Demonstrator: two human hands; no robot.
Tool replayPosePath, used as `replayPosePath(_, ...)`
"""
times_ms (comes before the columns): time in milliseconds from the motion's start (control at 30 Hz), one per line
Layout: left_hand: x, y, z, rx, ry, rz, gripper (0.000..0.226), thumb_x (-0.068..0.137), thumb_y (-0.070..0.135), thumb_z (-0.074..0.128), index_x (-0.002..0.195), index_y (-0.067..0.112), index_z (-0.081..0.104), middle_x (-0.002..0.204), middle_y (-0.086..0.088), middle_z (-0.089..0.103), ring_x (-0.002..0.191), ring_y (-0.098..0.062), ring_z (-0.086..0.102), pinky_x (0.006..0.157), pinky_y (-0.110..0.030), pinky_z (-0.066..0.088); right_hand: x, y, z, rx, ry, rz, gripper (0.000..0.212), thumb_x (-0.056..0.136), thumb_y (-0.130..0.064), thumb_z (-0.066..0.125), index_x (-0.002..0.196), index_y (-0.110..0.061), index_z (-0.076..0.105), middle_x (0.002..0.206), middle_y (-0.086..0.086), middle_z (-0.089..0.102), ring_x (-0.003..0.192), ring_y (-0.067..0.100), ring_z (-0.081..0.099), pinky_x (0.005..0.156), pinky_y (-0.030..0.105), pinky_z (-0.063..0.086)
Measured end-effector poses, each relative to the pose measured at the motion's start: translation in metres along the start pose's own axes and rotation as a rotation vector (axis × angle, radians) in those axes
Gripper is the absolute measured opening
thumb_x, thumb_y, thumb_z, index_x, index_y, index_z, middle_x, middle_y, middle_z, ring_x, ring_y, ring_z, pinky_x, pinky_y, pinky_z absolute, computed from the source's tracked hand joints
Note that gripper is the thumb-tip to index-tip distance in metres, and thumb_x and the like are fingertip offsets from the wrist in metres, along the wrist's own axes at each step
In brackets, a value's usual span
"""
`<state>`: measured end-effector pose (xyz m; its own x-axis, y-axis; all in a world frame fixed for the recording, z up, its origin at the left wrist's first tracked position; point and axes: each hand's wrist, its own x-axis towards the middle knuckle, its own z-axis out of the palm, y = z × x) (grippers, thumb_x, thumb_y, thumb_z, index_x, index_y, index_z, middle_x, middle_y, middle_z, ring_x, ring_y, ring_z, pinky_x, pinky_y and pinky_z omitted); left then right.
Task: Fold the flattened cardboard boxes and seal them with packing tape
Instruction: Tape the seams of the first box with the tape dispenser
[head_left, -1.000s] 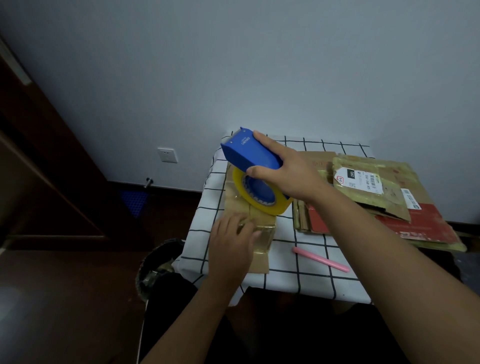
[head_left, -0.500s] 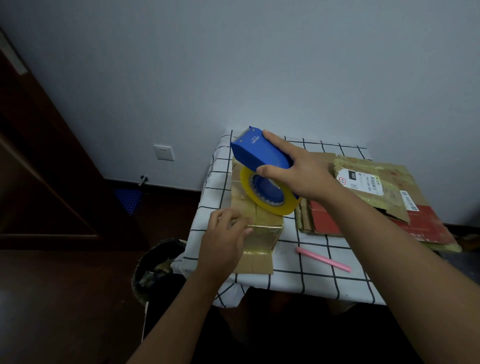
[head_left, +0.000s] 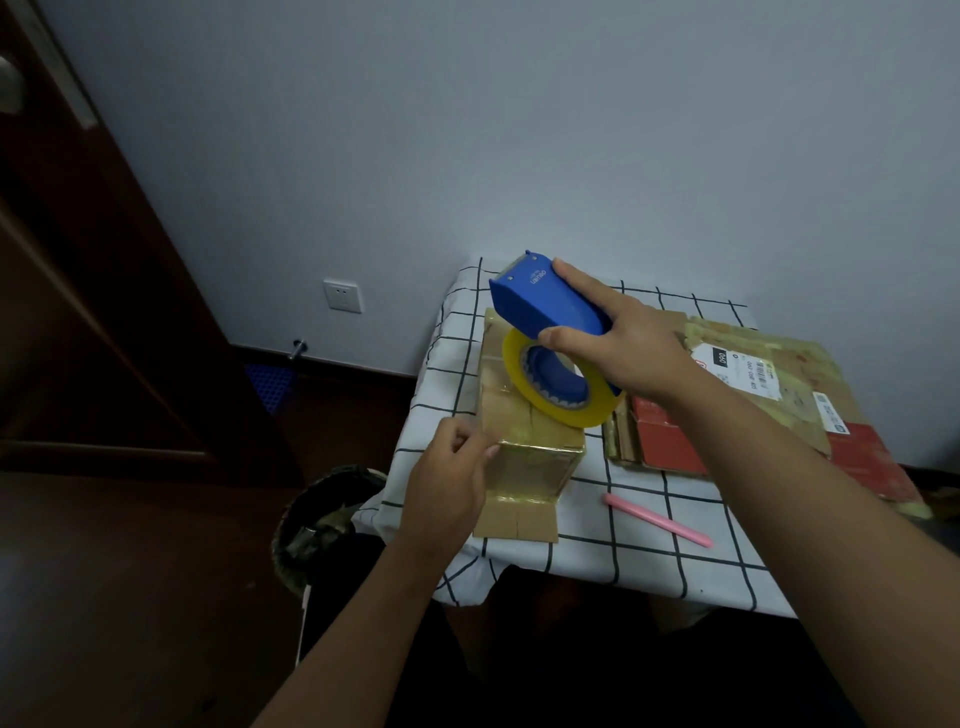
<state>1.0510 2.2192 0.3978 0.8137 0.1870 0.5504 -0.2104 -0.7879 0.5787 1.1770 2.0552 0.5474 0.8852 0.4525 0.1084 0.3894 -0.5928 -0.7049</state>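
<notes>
A small folded cardboard box (head_left: 524, 457), shiny with tape, stands on the checked tablecloth (head_left: 649, 551). My right hand (head_left: 618, 348) grips a blue tape dispenser (head_left: 545, 306) holding a yellow tape roll (head_left: 561, 387), held just above the box's top. My left hand (head_left: 452, 478) rests against the box's near left corner, fingers curled at its edge. A loose flap lies flat in front of the box.
A stack of flattened cardboard boxes (head_left: 753, 395) with labels lies at the right of the table. A pink pen-like stick (head_left: 657, 519) lies near the front edge. A dark bin (head_left: 322, 525) stands on the floor left of the table; a wall is behind.
My left hand has slid from the top of the box to its near left corner. The dispenser has shifted slightly along the box top.
</notes>
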Motion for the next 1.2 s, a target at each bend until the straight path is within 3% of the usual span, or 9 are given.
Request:
replayPosePath(100, 0.004, 0.0, -0.002, 0.027, -0.039, -0.022, 0.01, 0.09, 0.006, 0.059, 0.094, 0.007, 0.068, 0.092, -0.003, 0.051, 0.07, -0.019, 0.056, 0.05, -0.033, 0.05, 0.001, 0.0, 0.0, -0.029, 0.006, 0.002, 0.069, 0.087, -0.05, 0.068, 0.144, -0.057, 0.032, 0.129, -0.01, 0.048, 0.104, 0.016, 0.055, 0.071, 0.016, 0.044)
replayPosePath(200, 0.005, 0.001, -0.001, 0.056, -0.126, 0.024, 0.019, 0.09, 0.02, 0.063, 0.109, 0.016, 0.064, 0.125, -0.006, 0.049, 0.111, -0.024, 0.052, 0.086, -0.032, 0.047, 0.001, -0.001, 0.0, -0.036, 0.005, -0.002, 0.069, 0.087, -0.051, 0.068, 0.145, -0.057, 0.031, 0.13, -0.011, 0.048, 0.106, 0.017, 0.055, 0.076, 0.021, 0.048)
replayPosePath(267, 0.007, 0.005, 0.004, 0.07, -0.159, 0.064, 0.026, 0.09, 0.033, 0.059, 0.112, 0.022, 0.067, 0.133, -0.006, 0.049, 0.124, -0.024, 0.042, 0.098, -0.038, 0.039, 0.001, 0.0, 0.001, -0.032, 0.005, -0.003, 0.069, 0.086, -0.052, 0.068, 0.144, -0.057, 0.031, 0.132, -0.01, 0.047, 0.108, 0.018, 0.056, 0.084, 0.029, 0.052)
replayPosePath(433, 0.014, 0.011, 0.018, 0.082, -0.072, 0.09, 0.01, 0.086, 0.016, 0.061, 0.091, 0.019, 0.069, 0.111, 0.005, 0.061, 0.114, -0.017, 0.046, 0.094, -0.034, 0.034, 0.002, 0.003, 0.002, -0.029, -0.004, -0.014, 0.071, 0.084, -0.056, 0.068, 0.144, -0.059, 0.03, 0.133, -0.01, 0.047, 0.111, 0.02, 0.056, 0.093, 0.04, 0.053)
replayPosePath(600, 0.017, 0.013, 0.019, 0.194, -0.147, 0.222, 0.025, 0.09, 0.033, 0.051, 0.1, 0.019, 0.069, 0.112, 0.003, 0.064, 0.11, -0.017, 0.053, 0.096, -0.033, 0.031, 0.004, 0.005, 0.002, -0.028, -0.003, -0.021, 0.071, 0.084, -0.058, 0.067, 0.144, -0.059, 0.029, 0.13, -0.012, 0.047, 0.111, 0.02, 0.055, 0.095, 0.042, 0.053)
replayPosePath(733, 0.018, 0.017, 0.026, 0.197, -0.102, 0.227, 0.015, 0.09, 0.029, 0.052, 0.09, 0.02, 0.065, 0.099, 0.004, 0.064, 0.096, -0.02, 0.057, 0.087, -0.033, 0.036, 0.002, 0.004, 0.003, -0.02, -0.007, -0.029, 0.071, 0.083, -0.057, 0.067, 0.144, -0.058, 0.029, 0.128, -0.014, 0.046, 0.11, 0.019, 0.055, 0.093, 0.042, 0.053)
replayPosePath(900, 0.014, 0.019, 0.027, 0.306, -0.135, 0.241, 0.027, 0.088, 0.04, 0.055, 0.098, 0.018, 0.069, 0.101, 0.0, 0.065, 0.097, -0.021, 0.057, 0.086, -0.038, 0.043, 0.002, 0.009, 0.003, 0.017, 0.001, -0.038, 0.072, 0.082, -0.057, 0.067, 0.144, -0.059, 0.03, 0.127, -0.013, 0.049, 0.108, 0.018, 0.057, 0.092, 0.043, 0.054)
replayPosePath(1033, 0.015, 0.024, 0.032, 0.318, -0.076, 0.232, 0.018, 0.089, 0.034, 0.056, 0.091, 0.021, 0.068, 0.094, 0.001, 0.064, 0.091, -0.022, 0.058, 0.085, -0.035, 0.037, -0.001, 0.008, 0.004, 0.023, 0.005, -0.039, 0.074, 0.08, -0.06, 0.066, 0.144, -0.06, 0.029, 0.126, -0.015, 0.048, 0.105, 0.017, 0.058, 0.088, 0.043, 0.055)
replayPosePath(1200, 0.017, 0.03, 0.023, 0.347, -0.137, 0.217, 0.019, 0.085, 0.038, 0.059, 0.097, 0.024, 0.064, 0.103, 0.001, 0.062, 0.096, -0.021, 0.057, 0.085, -0.038, 0.042, -0.012, 0.01, -0.007, 0.089, 0.061, -0.051, 0.074, 0.082, -0.054, 0.069, 0.146, -0.055, 0.031, 0.127, -0.01, 0.051, 0.106, 0.017, 0.057, 0.089, 0.041, 0.055)
